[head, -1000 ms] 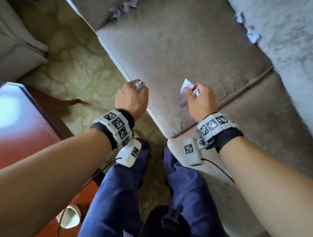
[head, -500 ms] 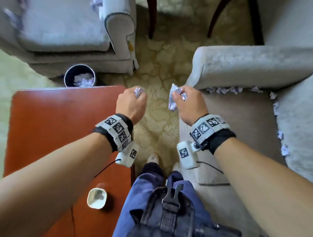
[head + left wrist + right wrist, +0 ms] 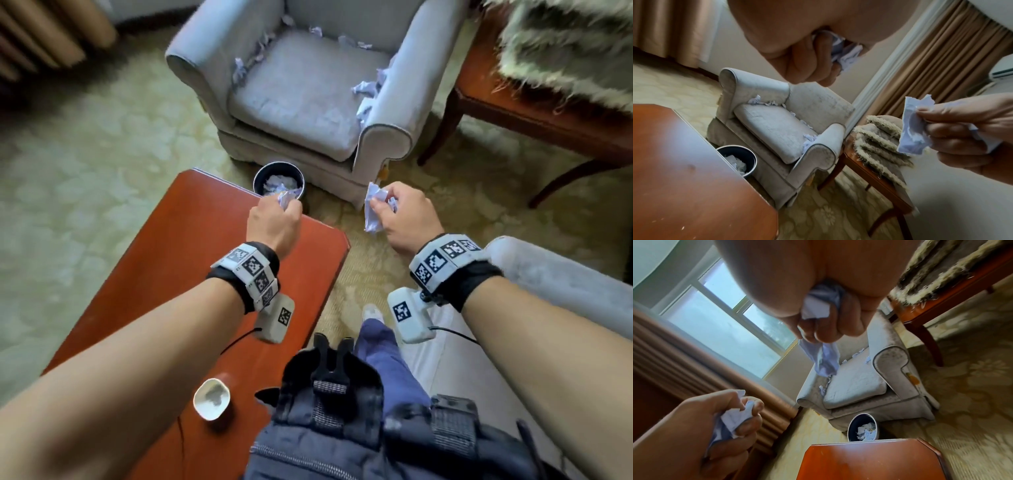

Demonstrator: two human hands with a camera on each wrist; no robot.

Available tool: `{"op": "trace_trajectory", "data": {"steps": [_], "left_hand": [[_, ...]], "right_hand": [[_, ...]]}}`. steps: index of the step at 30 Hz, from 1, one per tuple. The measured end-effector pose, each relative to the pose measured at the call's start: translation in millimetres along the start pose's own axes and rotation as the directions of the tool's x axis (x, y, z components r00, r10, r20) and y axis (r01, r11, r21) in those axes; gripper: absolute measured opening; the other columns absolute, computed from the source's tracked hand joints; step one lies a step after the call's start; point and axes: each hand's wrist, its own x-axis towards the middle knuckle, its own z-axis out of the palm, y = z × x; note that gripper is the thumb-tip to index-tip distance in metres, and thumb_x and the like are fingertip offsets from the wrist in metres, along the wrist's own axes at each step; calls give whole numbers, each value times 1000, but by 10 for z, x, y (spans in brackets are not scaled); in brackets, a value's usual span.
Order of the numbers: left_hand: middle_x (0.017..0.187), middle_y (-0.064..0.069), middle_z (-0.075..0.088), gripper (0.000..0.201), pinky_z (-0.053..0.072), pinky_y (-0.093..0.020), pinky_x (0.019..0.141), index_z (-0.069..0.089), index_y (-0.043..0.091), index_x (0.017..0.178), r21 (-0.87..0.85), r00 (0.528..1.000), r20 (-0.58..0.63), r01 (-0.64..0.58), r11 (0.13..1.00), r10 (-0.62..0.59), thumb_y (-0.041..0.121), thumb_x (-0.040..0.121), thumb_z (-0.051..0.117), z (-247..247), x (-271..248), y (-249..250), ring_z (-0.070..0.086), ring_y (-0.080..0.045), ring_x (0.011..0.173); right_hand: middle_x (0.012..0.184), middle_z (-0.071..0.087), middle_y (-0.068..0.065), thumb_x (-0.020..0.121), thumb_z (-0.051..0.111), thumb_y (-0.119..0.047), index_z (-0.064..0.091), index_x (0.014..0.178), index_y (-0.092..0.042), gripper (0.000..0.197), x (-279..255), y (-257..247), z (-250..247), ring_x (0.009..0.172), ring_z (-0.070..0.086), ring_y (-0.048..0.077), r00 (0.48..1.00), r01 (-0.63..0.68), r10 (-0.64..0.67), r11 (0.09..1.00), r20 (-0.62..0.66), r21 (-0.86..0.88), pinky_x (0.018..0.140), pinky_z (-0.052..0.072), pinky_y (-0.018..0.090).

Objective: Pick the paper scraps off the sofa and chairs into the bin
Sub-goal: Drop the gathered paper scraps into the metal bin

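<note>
- Against the frame half a second back, the head view has swung on: the grey armchair (image 3: 308, 89) that sat cropped at 11 o'clock now fills 12 o'clock, and the sofa arm (image 3: 548, 270) has slid from the upper right down to 3 o'clock.
- The bin (image 3: 278, 180) has shifted from 10 o'clock of the picture toward the middle; it stands on the carpet between the red-brown table (image 3: 171, 274) and the armchair's front, with paper scraps inside.
- The left hand (image 3: 274, 222) is fisted as before round a crumpled scrap (image 3: 286, 200); it now hangs over the table's far corner, with the bin just past it at 12 o'clock.
- The right hand (image 3: 400, 219) pinches a larger scrap (image 3: 373, 209) between thumb and fingers, as in the earlier frame; the paper hangs below the fingers, above the carpet between table and sofa.
- More loose scraps (image 3: 368, 89) lie along the armchair's seat edges, thickest by the arm at 2 o'clock of the cushion.
- A wooden side table (image 3: 513, 102) carrying a fringed throw (image 3: 565, 48) has come into view at 1 o'clock, beside the armchair.
- A small white cup (image 3: 211, 399) stands on the near end of the red-brown table, at 7 o'clock.
- No brand or readable writing shows; the wristbands (image 3: 251, 270) carry only black-and-white square marker patterns.
</note>
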Motion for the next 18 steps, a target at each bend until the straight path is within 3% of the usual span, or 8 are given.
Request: {"op": "trace_trajectory", "data": {"steps": [2, 5, 9, 13, 18], "left_hand": [[64, -11, 48, 32, 31, -38, 55, 48, 1, 71, -8, 999, -35, 31, 999, -31, 31, 75, 40, 11, 103, 90, 43, -29, 60], [61, -6, 44, 24, 30, -36, 54, 43, 10, 65, -1, 996, -50, 74, 997, -74, 30, 78, 39, 74, 255, 260, 39, -26, 57], [62, -6, 44, 32, 31, -33, 54, 45, 3, 67, -43, 986, -119, 114, 993, -118, 32, 76, 37, -64, 405, 448, 40, -25, 55], [62, -3, 46, 27, 30, -30, 53, 47, 12, 67, -76, 957, -223, 173, 982, -186, 35, 75, 35, -461, 591, 493, 41, -22, 55], [63, 0, 43, 23, 26, -29, 51, 40, 18, 66, -104, 920, -311, 218, 970, -240, 28, 87, 40, -966, 744, 284, 38, -20, 56]], "right_hand": [[85, 62, 1, 94, 54, -32, 56, 88, -20, 14, 237, -8, -58, 89, 58, 30, 997, 25, -24, 1000, 73, -6, 77, 44, 33], [91, 62, 4, 96, 49, -33, 53, 90, -21, 15, 602, -25, -229, 89, 54, 30, 984, 78, -67, 995, 162, -65, 77, 39, 31], [94, 60, 6, 98, 47, -35, 52, 93, -19, 17, 1010, -178, -478, 92, 53, 31, 959, 142, -101, 980, 265, -139, 77, 36, 30], [101, 65, 11, 98, 47, -33, 52, 92, -20, 16, 1485, -690, -494, 96, 59, 32, 921, 273, -200, 943, 333, -189, 75, 38, 29], [87, 54, 8, 98, 48, -24, 54, 91, -16, 13, 1701, -1486, 7, 83, 54, 28, 863, 435, -339, 876, 375, -209, 69, 32, 28]]}}
